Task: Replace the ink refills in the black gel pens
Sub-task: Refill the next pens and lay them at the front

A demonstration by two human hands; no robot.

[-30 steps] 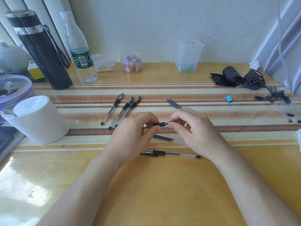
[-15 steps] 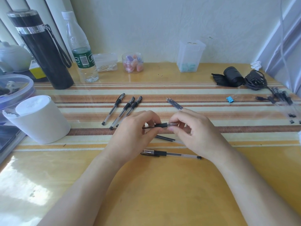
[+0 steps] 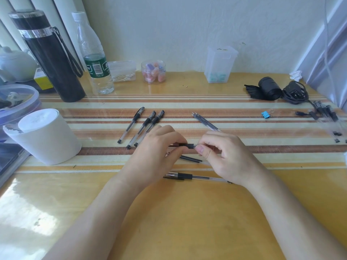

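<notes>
White cup (image 3: 43, 136) at left on worktop (image 3: 178, 212); three capped pens (image 3: 142, 126) lie side by side, just left of the hands; left hand (image 3: 155, 156), fingers curled, pinches the tip end of one pen (image 3: 187, 146), held level; right hand (image 3: 227, 156) pinches its other end, thumb and forefinger closed on it; black grip shows between the hands; loose refills (image 3: 190, 159) on worktop just below; spare pen (image 3: 199, 177) nearer the body; refill bundle (image 3: 205, 121) beyond right hand; blue clip (image 3: 266, 114) far right.

Home desk: thermos (image 3: 50, 59), cotton swabs (image 3: 123, 72)
</notes>
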